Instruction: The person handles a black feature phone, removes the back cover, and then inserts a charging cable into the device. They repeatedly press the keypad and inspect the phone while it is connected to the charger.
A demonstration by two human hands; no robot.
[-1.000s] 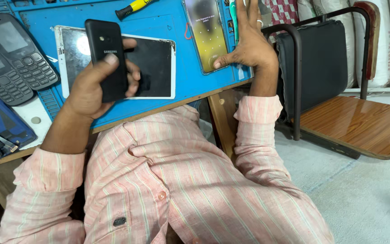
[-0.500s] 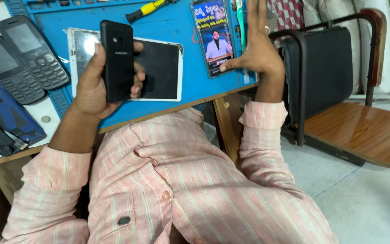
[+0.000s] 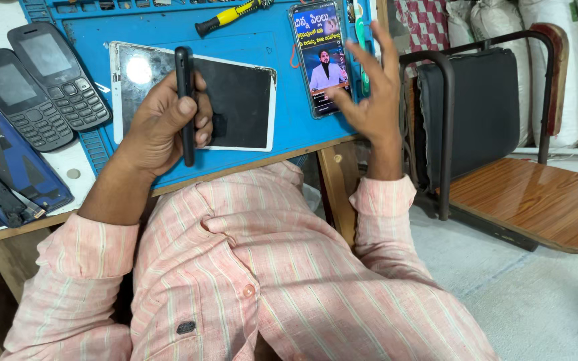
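My left hand (image 3: 162, 124) grips a slim black phone (image 3: 184, 100), turned edge-on above a white tablet (image 3: 235, 100) with a dark screen. The tablet lies flat on a blue work mat (image 3: 282, 140). My right hand (image 3: 369, 100) hovers with fingers spread just right of a lit smartphone (image 3: 319, 57) playing a video, which lies on the mat's right side. The hand holds nothing and its fingertips are lifted off the screen.
Two grey keypad phones (image 3: 35, 87) lie at the left, beside a dark blue tray (image 3: 8, 180) of parts. A yellow-handled screwdriver (image 3: 232, 15) rests at the mat's top. A black metal chair (image 3: 483, 113) and a wooden bench seat (image 3: 536, 200) stand to the right.
The black phone in my left hand has turned from back-facing to edge-on. My right hand has lifted off the lit smartphone and spread its fingers; the screen now shows a video.
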